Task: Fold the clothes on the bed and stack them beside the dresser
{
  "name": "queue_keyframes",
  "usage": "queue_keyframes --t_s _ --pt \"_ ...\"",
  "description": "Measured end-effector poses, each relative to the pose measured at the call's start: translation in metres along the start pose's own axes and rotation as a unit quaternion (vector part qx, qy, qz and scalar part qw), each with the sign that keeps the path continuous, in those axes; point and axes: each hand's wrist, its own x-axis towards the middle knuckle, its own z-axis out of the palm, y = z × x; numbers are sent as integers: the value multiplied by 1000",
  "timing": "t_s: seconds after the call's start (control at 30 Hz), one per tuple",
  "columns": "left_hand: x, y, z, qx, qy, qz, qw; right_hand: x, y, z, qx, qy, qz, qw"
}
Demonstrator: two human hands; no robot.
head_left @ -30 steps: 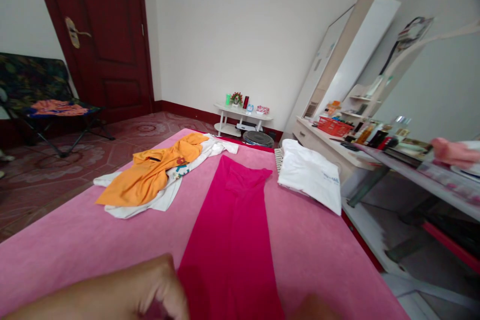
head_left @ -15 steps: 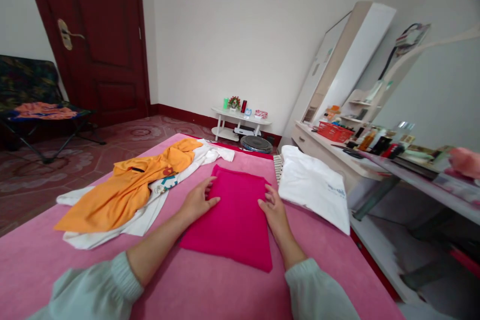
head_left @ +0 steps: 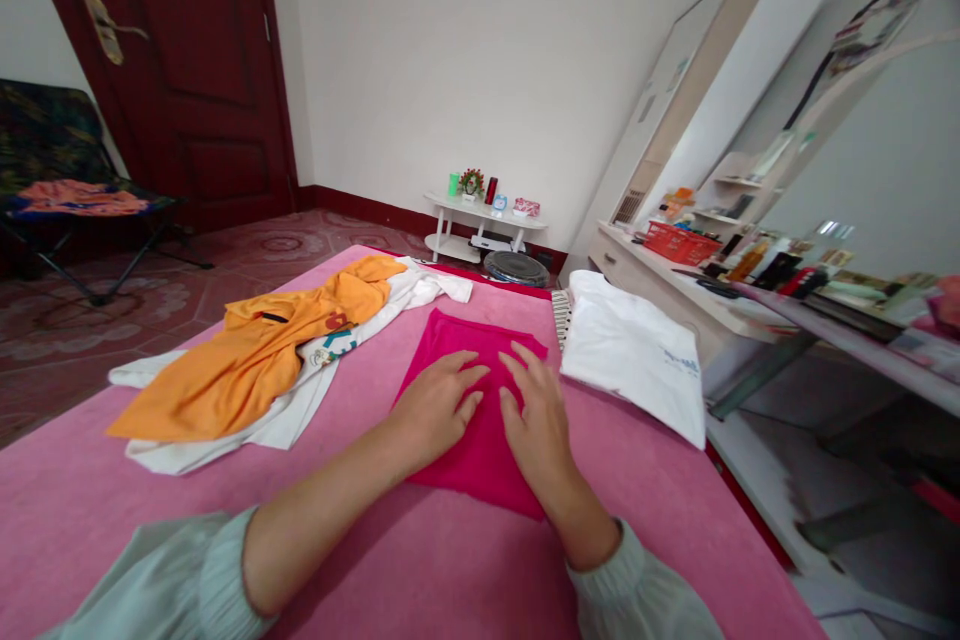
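Observation:
A bright magenta cloth (head_left: 480, 450), folded into a flat rough rectangle, lies on the pink bed cover (head_left: 420, 570). My left hand (head_left: 439, 405) rests on its middle with the fingers spread, and my right hand (head_left: 534, 415) lies close beside it on the right part, fingers spread as well. Neither hand grips anything. To the left, an orange garment (head_left: 247, 360) is spread loosely over a white one (head_left: 300, 410) with a printed design. A folded white shirt (head_left: 626, 350) with small blue lettering lies to the right, on top of a striped cloth (head_left: 561, 318).
Beyond the bed is a small white table (head_left: 487, 210) with a plant and cups. On the right, a dressing table (head_left: 660, 275) holds a red basket (head_left: 681, 243) and bottles. A folding chair (head_left: 82, 200) stands left, near the red door (head_left: 187, 70).
Both hands have moved inward from the magenta cloth's side edges onto its middle and now lie close together. The view has tilted slightly downward.

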Motion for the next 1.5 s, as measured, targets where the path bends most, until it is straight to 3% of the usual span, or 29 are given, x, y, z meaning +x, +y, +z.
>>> queue_keyframes --t_s 0.17,0.27,0.33,0.43,0.53,0.63,0.8,0.93,1.03,1.1,1.17,1.2,1.27,1.33,1.37,1.43,1.5 --pt "-14 -4 33 81 -59 -6 995 -12 -16 23 -51 -182 37 981" --pt "-16 -12 46 95 -67 -5 993 -12 -14 31 -62 -206 48 975" --pt "-17 -13 44 92 -67 -7 993 -13 -12 27 -60 -214 50 974" --pt "-34 -13 27 67 -91 2 994 -25 -9 6 -38 -247 28 968" --pt "-67 -17 6 31 -139 58 988 -52 -5 -20 -11 -287 -33 957" --pt "-92 -20 -2 28 -139 93 986 -76 -2 -34 -14 -278 -63 958" --pt "-79 -7 -5 63 -59 73 994 -67 -6 -33 -52 -205 -48 976" --pt "-82 14 -35 66 -74 76 992 -66 -32 -60 -79 -212 -42 973" --pt "-112 30 -65 36 -139 77 987 -91 -61 -92 -58 -277 -62 957" --pt "-129 41 -81 -1 -203 83 976 -102 -75 -109 16 -346 -76 935" --pt "-132 52 -89 -13 -248 78 965 -95 -79 -119 126 -392 -41 910" --pt "-126 57 -89 -13 -264 76 961 -83 -76 -121 183 -388 -7 903" --pt "-102 67 -77 -14 -269 80 960 -48 -60 -118 285 -311 69 904" --pt "-69 72 -54 -20 -204 85 975 -11 -35 -108 324 -143 98 930" --pt "-52 73 -39 -20 -147 80 986 4 -21 -100 340 -68 133 929" --pt "-21 69 -7 -30 -62 52 996 22 8 -81 374 28 206 904" --pt "1 60 22 -47 -40 32 998 24 33 -59 409 79 261 871"
